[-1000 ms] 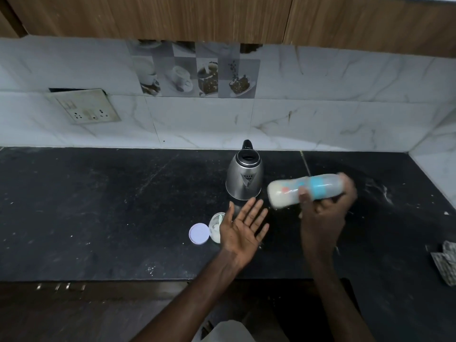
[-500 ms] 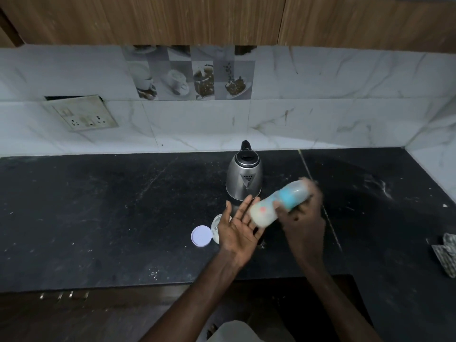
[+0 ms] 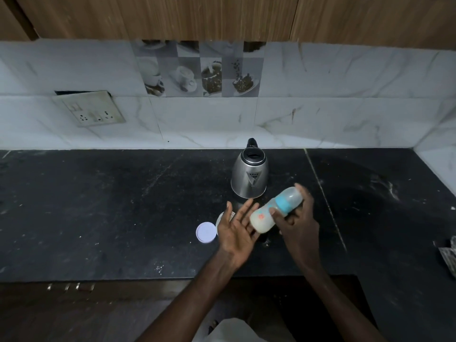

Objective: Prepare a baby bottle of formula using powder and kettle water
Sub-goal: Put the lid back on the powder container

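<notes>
While the left hand (image 3: 237, 230) lies palm up over the near part of the counter (image 3: 111, 218), its fingers (image 3: 246, 209) are straight and fanned toward one o'clock. It grips nothing. Only the fingertips meet the base of the bottle (image 3: 262, 218). At three o'clock from it, the right hand (image 3: 299, 225) holds the bottle clear of the counter. The thumb presses the near side by the blue collar (image 3: 282, 206), and the fingers curl round the far side at the clear cap. The bottle lies tilted, base toward eight o'clock and cap toward two o'clock, with pale milky liquid in the base half.

At nine o'clock from the left hand a round white lid (image 3: 206, 232) lies flat on the counter. Just beside it stands a tub (image 3: 220, 219), mostly hidden behind the left thumb.

Beyond the hands, at twelve o'clock, a steel kettle (image 3: 249, 175) stands upright near the bottle's cap, spout toward the person and black handle at the back. At three o'clock, at the frame's edge, lies a crumpled packet (image 3: 449, 254).

On the wall at ten o'clock a socket plate (image 3: 88, 108) hangs tilted. Coffee-cup tiles (image 3: 201, 70) sit at twelve o'clock above the kettle, under wooden cupboards (image 3: 172, 16).
</notes>
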